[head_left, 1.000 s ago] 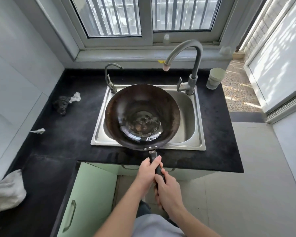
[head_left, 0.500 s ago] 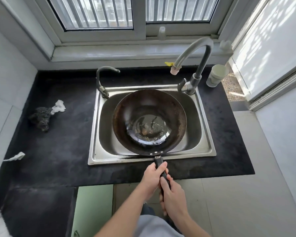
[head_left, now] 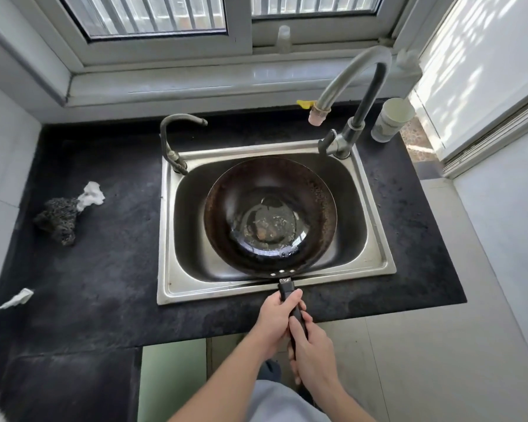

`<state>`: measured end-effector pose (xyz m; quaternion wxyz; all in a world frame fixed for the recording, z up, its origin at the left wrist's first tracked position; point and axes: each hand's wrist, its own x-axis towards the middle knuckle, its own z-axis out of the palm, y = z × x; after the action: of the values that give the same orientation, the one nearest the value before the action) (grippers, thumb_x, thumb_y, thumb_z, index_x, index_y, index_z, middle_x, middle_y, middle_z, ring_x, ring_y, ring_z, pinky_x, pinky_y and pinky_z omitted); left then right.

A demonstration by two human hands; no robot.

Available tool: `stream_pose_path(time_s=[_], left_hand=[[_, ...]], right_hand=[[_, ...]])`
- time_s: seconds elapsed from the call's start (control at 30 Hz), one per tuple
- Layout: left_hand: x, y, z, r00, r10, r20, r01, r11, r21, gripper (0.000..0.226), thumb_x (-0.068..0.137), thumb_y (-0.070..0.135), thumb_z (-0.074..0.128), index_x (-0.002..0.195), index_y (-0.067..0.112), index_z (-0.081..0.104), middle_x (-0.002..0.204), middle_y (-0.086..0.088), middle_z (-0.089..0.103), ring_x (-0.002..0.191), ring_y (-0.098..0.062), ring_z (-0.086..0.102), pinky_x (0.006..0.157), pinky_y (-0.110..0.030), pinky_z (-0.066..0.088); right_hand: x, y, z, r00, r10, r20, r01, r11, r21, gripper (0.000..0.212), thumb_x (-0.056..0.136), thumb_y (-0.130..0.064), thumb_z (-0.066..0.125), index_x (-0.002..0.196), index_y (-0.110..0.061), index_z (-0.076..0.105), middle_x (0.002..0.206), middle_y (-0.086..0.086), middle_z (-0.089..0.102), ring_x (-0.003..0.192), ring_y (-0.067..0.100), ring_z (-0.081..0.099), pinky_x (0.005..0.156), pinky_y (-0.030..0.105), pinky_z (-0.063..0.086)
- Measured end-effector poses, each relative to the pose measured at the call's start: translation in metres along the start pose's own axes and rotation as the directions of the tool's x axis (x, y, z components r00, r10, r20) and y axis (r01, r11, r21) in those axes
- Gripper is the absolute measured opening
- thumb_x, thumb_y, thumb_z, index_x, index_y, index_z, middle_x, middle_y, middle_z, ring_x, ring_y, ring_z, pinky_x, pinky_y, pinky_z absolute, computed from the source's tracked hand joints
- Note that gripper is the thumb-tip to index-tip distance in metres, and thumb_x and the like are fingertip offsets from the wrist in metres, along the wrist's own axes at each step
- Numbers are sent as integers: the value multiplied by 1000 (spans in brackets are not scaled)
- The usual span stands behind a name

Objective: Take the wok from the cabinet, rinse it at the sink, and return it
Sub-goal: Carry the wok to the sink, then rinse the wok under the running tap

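A dark, round wok (head_left: 226, 208) with a stained, worn bottom sits low inside the steel sink (head_left: 171, 287), its rim below the sink's edge. Its black handle (head_left: 287, 292) sticks out over the sink's front edge toward me. My left hand (head_left: 275, 321) grips the handle nearer the wok. My right hand (head_left: 313, 357) grips it just behind, closer to my body. The tall curved faucet (head_left: 357, 71) arches over the sink's back right corner, its spout above the wok's far rim. No water is visibly running.
A small second tap (head_left: 174, 141) stands at the sink's back left. A pale cup (head_left: 392, 118) sits on the black counter (head_left: 104, 269) at back right. A dark scrubber (head_left: 57, 217) with white paper lies at left. A green cabinet door (head_left: 171, 382) hangs open below.
The wok has gone down from above the sink into the basin. Both hands stay on the handle. My view has shifted closer over the sink.
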<state>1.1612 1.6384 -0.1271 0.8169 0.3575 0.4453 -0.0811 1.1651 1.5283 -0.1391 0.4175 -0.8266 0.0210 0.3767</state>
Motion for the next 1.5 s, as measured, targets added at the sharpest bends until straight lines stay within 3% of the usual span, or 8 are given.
stream_pose_path(time_s=[0.2,0.4,0.6,0.83,1.0,1.1,1.3,1.5], left_hand=[[-4,3,1,1000,-24,-15,24,1000,-6,22,100,19,56,102,-2,62,81,-9,71,72,-20,73,66,-31,59],[-4,3,3,1000,-24,10,25,995,-99,23,100,18,55,108,-3,62,93,-13,76,96,-28,74,82,-35,59],[-5,11,0,999,-40,13,40,999,-27,33,101,22,53,116,-6,62,106,-18,74,95,-23,73,78,-31,59],[-3,10,-4,1000,-20,12,20,1000,22,30,101,23,53,108,-4,63,95,-17,74,94,-26,71,88,-37,58],[-1,9,-5,999,-29,36,28,999,24,21,100,21,55,96,2,61,74,-5,67,94,-28,72,91,-42,57],[-4,10,-3,1000,-9,22,8,998,65,23,100,25,56,99,3,61,77,-6,67,92,-33,71,96,-51,54],[-14,4,16,993,-40,-113,34,998,-53,22,103,31,48,102,9,50,64,2,50,50,-15,44,52,-32,50],[-12,-1,29,955,62,-290,-47,997,58,27,103,35,47,94,10,52,59,5,46,43,-11,37,41,-26,38]], right_hand=[[-3,-1,-2,999,-32,-6,32,999,-11,47,88,-58,44,69,-20,64,58,4,65,54,20,58,60,50,53],[4,-6,-1,998,-68,-13,68,998,13,44,89,-60,43,69,-24,61,58,6,64,53,23,58,58,53,52],[10,-16,2,994,-105,-26,106,994,1,40,99,-45,46,69,-24,61,59,0,62,55,21,59,55,45,52],[3,-22,2,996,-93,7,93,995,43,39,106,-27,43,73,-18,62,54,-2,59,48,13,55,47,31,46],[4,-27,-15,991,-96,94,104,991,-82,33,102,-35,49,77,-25,66,68,-3,67,70,14,65,65,34,53],[9,-28,-46,985,-154,81,170,946,-274,48,99,-48,50,65,-21,69,59,0,68,60,13,64,56,31,50],[56,-62,-103,945,-314,-97,234,850,-472,47,96,-50,48,64,-18,61,59,-4,63,64,20,62,64,38,51],[125,-142,-135,852,-523,-30,447,756,-478,16,99,-27,58,106,-17,68,95,-1,70,85,15,64,79,30,56]])
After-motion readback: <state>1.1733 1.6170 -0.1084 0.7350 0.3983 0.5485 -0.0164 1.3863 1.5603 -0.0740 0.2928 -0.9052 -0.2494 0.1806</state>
